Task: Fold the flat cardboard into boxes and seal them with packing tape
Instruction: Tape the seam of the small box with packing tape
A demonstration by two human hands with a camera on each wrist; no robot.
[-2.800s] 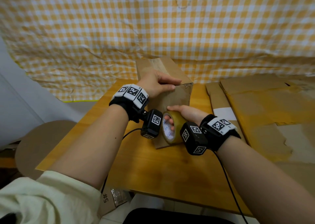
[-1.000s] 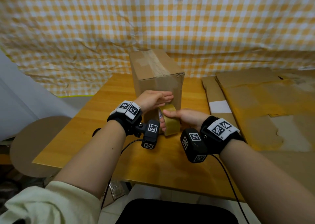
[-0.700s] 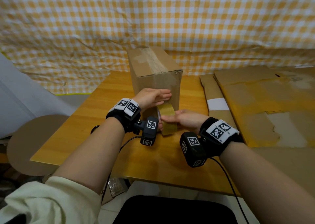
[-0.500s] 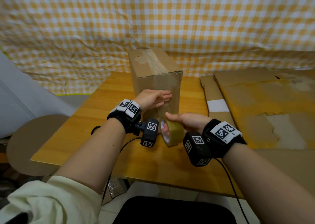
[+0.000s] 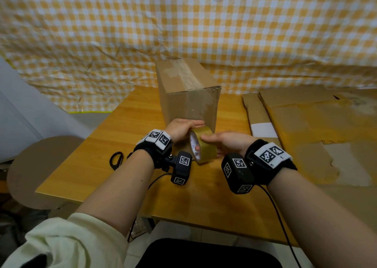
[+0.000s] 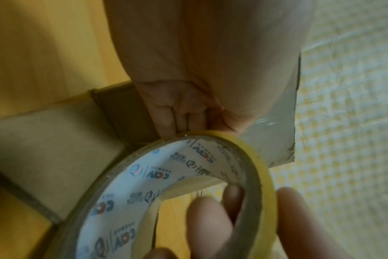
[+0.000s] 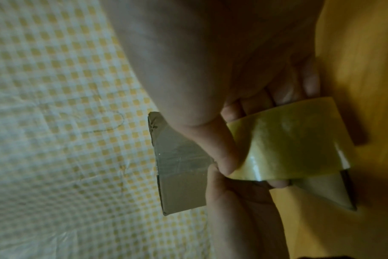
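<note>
A brown cardboard box (image 5: 189, 104) stands upright on the wooden table (image 5: 126, 129), with clear tape down its near face. Just in front of it is a yellowish tape roll (image 5: 204, 147) with a white printed core (image 6: 166, 175), held off the table. My right hand (image 5: 206, 143) grips the roll (image 7: 288, 145), thumb on the outer band and fingers (image 6: 210, 215) through the core. My left hand (image 5: 188, 128) curls its fingers (image 6: 184, 119) over the roll's top edge, close against the box (image 6: 44, 140). Both thumbs meet at the roll's band in the right wrist view.
Black-handled scissors (image 5: 116, 159) lie on the table left of my left wrist. Flat cardboard sheets (image 5: 306, 125) are stacked at the right. A yellow checked cloth (image 5: 183, 23) hangs behind the box. A round stool (image 5: 40, 165) stands at the lower left.
The box, earlier lying under my left hand, now stands upright. In the last half second my left hand dropped from the box's face onto the roll, which my right hand has kept hold of.
</note>
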